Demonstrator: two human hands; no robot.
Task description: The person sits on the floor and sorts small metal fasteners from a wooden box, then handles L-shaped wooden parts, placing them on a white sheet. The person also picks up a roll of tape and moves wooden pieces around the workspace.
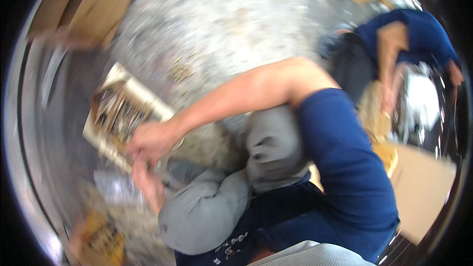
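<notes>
A shallow cardboard box [156,102] with its flaps folded out stands on the floor at the left. Inside it lie many thin, elongated pieces [118,111], brownish and metallic, blurred. My right hand [155,140] is at the box's near right corner, its arm stretched across in front of my knees, fingers closed. Just below it, my left hand [147,182] meets its fingertips, also closed. Whatever small thing is between the fingers is too smeared to name.
Small brass-coloured pieces [180,71] lie heaped on the concrete floor beyond the box. A clear plastic bag [116,187] and a yellow package [101,241] are at lower left. Another person [409,34] bends over bags at right, near a cardboard sheet [423,182].
</notes>
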